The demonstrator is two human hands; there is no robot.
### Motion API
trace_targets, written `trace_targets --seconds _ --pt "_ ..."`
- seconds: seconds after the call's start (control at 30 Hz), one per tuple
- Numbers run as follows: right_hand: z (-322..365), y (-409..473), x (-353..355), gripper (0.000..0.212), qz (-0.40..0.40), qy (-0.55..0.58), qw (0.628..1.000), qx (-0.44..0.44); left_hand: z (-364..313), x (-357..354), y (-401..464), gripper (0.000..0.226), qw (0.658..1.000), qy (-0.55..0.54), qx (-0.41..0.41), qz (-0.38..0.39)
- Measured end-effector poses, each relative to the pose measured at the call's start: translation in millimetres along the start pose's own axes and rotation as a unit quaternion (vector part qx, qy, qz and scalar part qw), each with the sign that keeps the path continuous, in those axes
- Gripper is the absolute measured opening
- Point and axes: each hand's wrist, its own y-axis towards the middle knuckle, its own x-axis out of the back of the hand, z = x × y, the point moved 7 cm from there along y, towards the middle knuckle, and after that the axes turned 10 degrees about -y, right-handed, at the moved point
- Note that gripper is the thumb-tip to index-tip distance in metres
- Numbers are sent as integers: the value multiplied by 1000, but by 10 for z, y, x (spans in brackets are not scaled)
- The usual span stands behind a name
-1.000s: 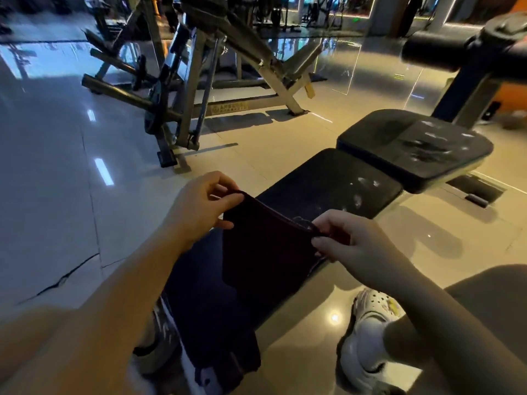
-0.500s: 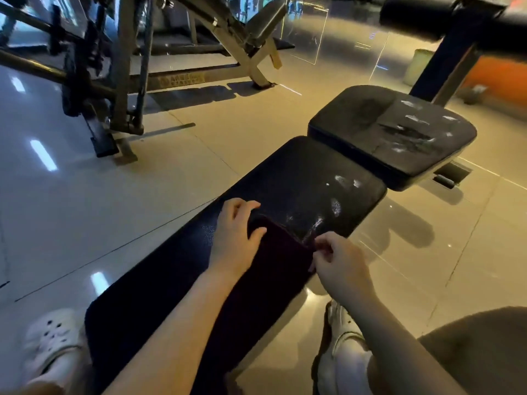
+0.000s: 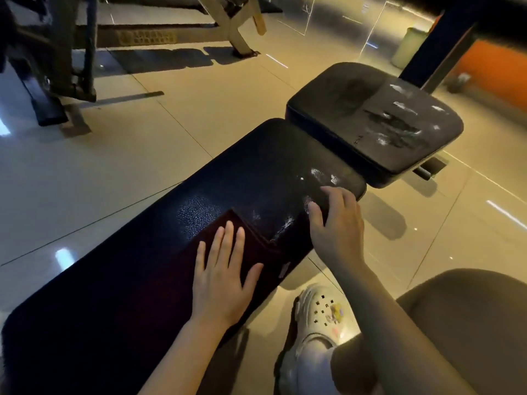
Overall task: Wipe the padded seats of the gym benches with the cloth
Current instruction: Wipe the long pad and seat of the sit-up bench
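My left hand (image 3: 221,280) lies flat, fingers straight, pressing the dark red cloth (image 3: 251,252) onto the long pad (image 3: 199,212) of the bench. My right hand (image 3: 338,223) is loosely spread with its fingertips touching the pad's near edge — holding nothing. The pad runs away from me toward the upper right, and the pale smears (image 3: 322,176) sit beyond the cloth along that same line, just ahead of my right hand. The left hand is the one on the cloth, so I judge the wipe goes forward along the length. The smaller seat pad (image 3: 370,121) — also smeared — lies farther on, past the gap.
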Motion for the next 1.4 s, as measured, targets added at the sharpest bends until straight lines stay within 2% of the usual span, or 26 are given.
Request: trace_targets --seconds 0.2,0.3,0.4,0.73,0.97,1.17,1.3,1.4 --pt "-407 681 -145 45 -26 -31 999 22 -5 -6 35 72 1000 17 -9 -14" --pt "-476 813 -251 52 -42 23 998 37 -7 -21 44 71 1000 29 -2 -12" --pt "-515 793 -261 46 -92 101 989 59 -111 -43 196 70 999 35 3 -5" --pt "-577 794 -310 37 -141 124 978 91 -627 -33 1067 76 999 30 -27 37" --pt "-569 807 -307 38 -130 114 982 82 -396 -16 503 70 992 30 -111 60" --pt "-562 786 -275 38 -132 129 980 72 39 25 -94 68 997 27 -59 36" --pt "-569 789 -283 34 -147 129 978 79 -162 -7 37 67 998 26 -46 28" --pt "-573 786 -295 33 -150 121 978 85 -542 -93 360 75 997 18 -66 27"
